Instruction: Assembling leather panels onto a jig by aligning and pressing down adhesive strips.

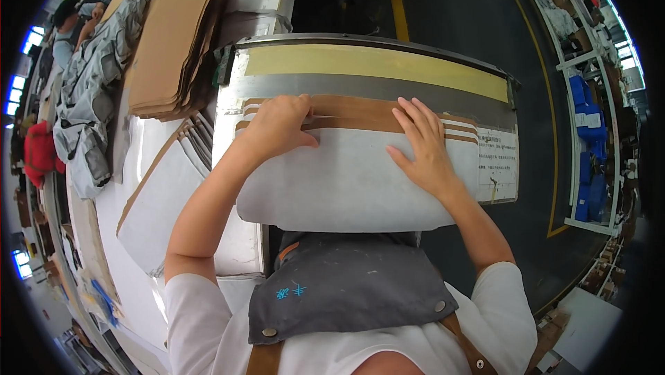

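A few large white sheets [353, 181] with brown strips along their far edges lie in a staggered stack in front of me. Their near edge reaches past the table toward my body. My left hand [280, 125] rests palm down on the stack's left side, over the brown strips. Its fingers bend slightly and the thumb stands apart, with nothing seen gripped. On the right side, my right hand [421, 141] lies flat with fingers spread, fingertips on the brown edge. Beneath the sheets is a worktable [228, 108] with a yellow strip [374, 70] near its far metal edge.
Left of the table are more white sheets [163, 191], a thick stack of brown cardboard [176, 32] and crumpled grey fabric [93, 105]. A printed paper [500, 167] lies at the table's right. Shelving with blue bins [589, 122] stands far right. Other people are in the background.
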The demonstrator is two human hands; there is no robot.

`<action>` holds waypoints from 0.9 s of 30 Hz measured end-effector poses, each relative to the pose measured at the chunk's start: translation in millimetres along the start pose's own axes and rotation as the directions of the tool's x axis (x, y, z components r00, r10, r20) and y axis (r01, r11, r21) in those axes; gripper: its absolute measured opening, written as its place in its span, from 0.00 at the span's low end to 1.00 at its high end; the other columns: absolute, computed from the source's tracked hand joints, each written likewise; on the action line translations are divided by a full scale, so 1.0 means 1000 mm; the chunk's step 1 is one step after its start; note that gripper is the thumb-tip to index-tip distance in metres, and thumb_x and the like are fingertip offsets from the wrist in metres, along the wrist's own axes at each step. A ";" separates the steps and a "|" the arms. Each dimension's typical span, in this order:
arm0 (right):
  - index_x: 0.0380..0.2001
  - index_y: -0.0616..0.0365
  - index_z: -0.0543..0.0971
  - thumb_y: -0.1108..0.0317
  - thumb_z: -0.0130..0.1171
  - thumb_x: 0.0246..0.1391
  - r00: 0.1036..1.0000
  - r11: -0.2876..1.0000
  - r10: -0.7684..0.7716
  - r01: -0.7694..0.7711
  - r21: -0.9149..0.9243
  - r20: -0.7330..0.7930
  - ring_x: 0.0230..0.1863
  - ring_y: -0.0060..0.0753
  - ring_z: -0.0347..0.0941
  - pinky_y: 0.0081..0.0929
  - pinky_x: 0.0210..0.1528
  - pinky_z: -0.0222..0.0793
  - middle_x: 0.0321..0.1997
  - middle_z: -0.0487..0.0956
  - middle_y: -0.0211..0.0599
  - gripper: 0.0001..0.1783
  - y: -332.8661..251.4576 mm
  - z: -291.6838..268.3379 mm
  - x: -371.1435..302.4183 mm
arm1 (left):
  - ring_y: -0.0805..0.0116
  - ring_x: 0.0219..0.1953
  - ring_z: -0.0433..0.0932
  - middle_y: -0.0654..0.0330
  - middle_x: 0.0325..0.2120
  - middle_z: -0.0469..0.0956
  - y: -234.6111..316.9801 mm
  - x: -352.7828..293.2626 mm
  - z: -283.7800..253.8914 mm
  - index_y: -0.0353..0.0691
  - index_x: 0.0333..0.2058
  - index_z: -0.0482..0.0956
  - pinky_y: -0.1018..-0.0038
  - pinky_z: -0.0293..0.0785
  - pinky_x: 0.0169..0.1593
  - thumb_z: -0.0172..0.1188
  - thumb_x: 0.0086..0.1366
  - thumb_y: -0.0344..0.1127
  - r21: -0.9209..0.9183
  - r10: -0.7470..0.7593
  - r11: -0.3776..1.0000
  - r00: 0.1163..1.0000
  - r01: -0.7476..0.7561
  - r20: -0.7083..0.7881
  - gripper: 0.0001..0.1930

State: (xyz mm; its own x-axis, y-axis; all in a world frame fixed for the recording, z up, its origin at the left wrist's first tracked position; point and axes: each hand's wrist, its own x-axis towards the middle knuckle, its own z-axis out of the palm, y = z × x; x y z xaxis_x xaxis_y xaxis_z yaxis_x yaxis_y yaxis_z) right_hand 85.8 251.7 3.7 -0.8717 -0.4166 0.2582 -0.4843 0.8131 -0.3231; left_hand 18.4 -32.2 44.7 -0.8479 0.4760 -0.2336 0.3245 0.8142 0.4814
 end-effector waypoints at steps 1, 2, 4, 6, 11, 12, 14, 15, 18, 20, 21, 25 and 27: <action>0.60 0.59 0.66 0.59 0.64 0.51 1.000 0.999 0.020 -0.019 0.029 -0.013 0.69 0.46 0.54 0.46 0.68 0.47 0.67 0.62 0.42 0.35 0.000 -0.004 0.000 | 0.55 0.37 0.75 0.55 0.30 0.77 0.001 -0.003 -0.001 0.35 0.38 0.78 0.63 0.73 0.45 0.73 0.46 0.32 0.003 0.007 1.000 1.000 -0.007 0.001 0.20; 0.61 0.58 0.66 0.60 0.66 0.49 0.999 0.998 0.040 -0.038 0.058 -0.029 0.68 0.46 0.55 0.46 0.68 0.48 0.65 0.64 0.42 0.36 0.001 -0.008 0.000 | 0.56 0.35 0.76 0.55 0.28 0.77 0.001 -0.008 -0.001 0.36 0.33 0.79 0.64 0.73 0.42 0.72 0.46 0.30 0.015 0.125 0.992 0.987 -0.125 -0.103 0.15; 0.58 0.57 0.69 0.62 0.67 0.48 0.998 0.997 0.066 -0.065 0.039 -0.014 0.64 0.45 0.59 0.45 0.67 0.49 0.61 0.68 0.41 0.34 0.007 -0.032 -0.007 | 0.58 0.31 0.77 0.57 0.26 0.78 0.001 -0.021 -0.003 0.37 0.26 0.80 0.66 0.72 0.36 0.70 0.47 0.26 -0.042 0.311 0.944 0.923 -0.328 -0.225 0.07; 0.48 0.58 0.75 0.65 0.69 0.45 0.994 0.995 0.070 -0.076 0.071 0.081 0.54 0.44 0.67 0.41 0.63 0.54 0.49 0.75 0.39 0.26 0.019 -0.062 -0.016 | 0.59 0.27 0.77 0.57 0.22 0.77 0.011 -0.052 -0.015 0.37 0.24 0.81 0.68 0.72 0.32 0.69 0.48 0.25 -0.155 0.338 0.910 0.905 -0.384 -0.257 0.05; 0.26 0.62 0.79 0.70 0.69 0.43 0.989 0.976 0.081 -0.104 0.191 0.127 0.36 0.40 0.74 0.33 0.43 0.66 0.28 0.78 0.39 0.09 0.012 -0.167 -0.006 | 0.64 0.24 0.78 0.59 0.21 0.78 0.039 -0.077 -0.080 0.36 0.26 0.83 0.73 0.71 0.29 0.69 0.48 0.24 -0.197 0.309 0.907 0.905 -0.373 -0.293 0.06; 0.25 0.62 0.79 0.71 0.68 0.44 0.999 0.993 0.004 -0.009 0.116 0.044 0.34 0.40 0.74 0.32 0.39 0.67 0.27 0.78 0.39 0.08 0.012 -0.175 0.008 | 0.68 0.25 0.78 0.60 0.22 0.79 0.035 -0.066 -0.089 0.35 0.26 0.83 0.75 0.70 0.29 0.70 0.47 0.23 -0.118 0.327 0.914 0.878 -0.388 -0.350 0.06; 0.24 0.63 0.79 0.71 0.66 0.45 0.996 0.996 0.058 -0.063 0.069 0.072 0.33 0.42 0.73 0.33 0.38 0.67 0.26 0.78 0.39 0.07 0.024 -0.179 0.040 | 0.65 0.25 0.77 0.58 0.23 0.79 0.031 -0.034 -0.101 0.32 0.28 0.82 0.74 0.71 0.31 0.67 0.52 0.27 -0.122 0.239 0.949 0.913 -0.292 -0.331 0.05; 0.29 0.62 0.80 0.70 0.65 0.46 0.973 0.989 0.135 -0.145 0.040 0.186 0.37 0.43 0.73 0.35 0.42 0.67 0.31 0.79 0.40 0.08 0.034 -0.175 0.061 | 0.64 0.24 0.76 0.57 0.23 0.78 0.021 -0.013 -0.102 0.31 0.29 0.81 0.72 0.71 0.33 0.66 0.54 0.28 -0.083 0.251 0.953 0.916 -0.290 -0.312 0.06; 0.40 0.60 0.79 0.67 0.64 0.49 0.990 0.991 0.104 -0.095 -0.093 0.093 0.48 0.45 0.72 0.37 0.51 0.65 0.44 0.78 0.41 0.14 0.077 -0.124 0.082 | 0.59 0.36 0.79 0.55 0.36 0.80 -0.016 0.045 -0.071 0.35 0.39 0.82 0.68 0.72 0.39 0.67 0.55 0.34 0.219 0.360 0.931 0.837 -0.292 -0.412 0.13; 0.47 0.59 0.77 0.66 0.63 0.51 0.994 0.977 -0.030 0.007 -0.211 -0.102 0.55 0.46 0.70 0.39 0.57 0.63 0.52 0.77 0.42 0.19 0.094 -0.092 0.075 | 0.56 0.53 0.74 0.57 0.52 0.75 -0.025 0.056 -0.029 0.42 0.52 0.76 0.57 0.68 0.53 0.66 0.58 0.41 0.434 0.390 0.881 0.812 -0.190 -0.434 0.24; 0.53 0.58 0.74 0.64 0.61 0.53 0.998 0.984 -0.044 0.036 -0.172 -0.040 0.62 0.47 0.64 0.40 0.62 0.58 0.59 0.71 0.42 0.23 0.090 -0.079 0.069 | 0.56 0.59 0.68 0.57 0.57 0.70 -0.026 0.053 -0.006 0.44 0.56 0.71 0.53 0.62 0.58 0.64 0.60 0.45 0.426 0.324 0.893 0.865 -0.146 -0.382 0.27; 0.61 0.56 0.68 0.60 0.55 0.60 0.993 0.987 0.013 0.006 -0.158 0.120 0.71 0.51 0.52 0.44 0.69 0.47 0.71 0.59 0.43 0.27 0.082 -0.035 0.033 | 0.54 0.69 0.54 0.56 0.66 0.59 -0.007 0.035 0.034 0.42 0.61 0.65 0.48 0.51 0.67 0.58 0.64 0.53 0.417 0.231 0.904 0.930 -0.096 -0.285 0.32; 0.62 0.55 0.67 0.60 0.54 0.61 0.992 0.984 0.041 -0.018 -0.178 0.122 0.72 0.51 0.49 0.47 0.70 0.44 0.72 0.58 0.43 0.28 0.079 -0.028 0.027 | 0.52 0.69 0.53 0.56 0.66 0.59 -0.009 0.037 0.036 0.41 0.62 0.65 0.45 0.48 0.67 0.56 0.65 0.54 0.406 0.241 0.908 0.921 -0.103 -0.307 0.32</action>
State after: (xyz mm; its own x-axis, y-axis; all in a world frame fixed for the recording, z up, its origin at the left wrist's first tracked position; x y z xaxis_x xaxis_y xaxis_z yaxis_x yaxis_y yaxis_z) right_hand 25.8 316.0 10.8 -0.8933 -0.4296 0.1321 -0.4470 0.8800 -0.1608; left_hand -0.2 -9.5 1.3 -0.8310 0.5328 0.1601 0.5520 0.8255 0.1177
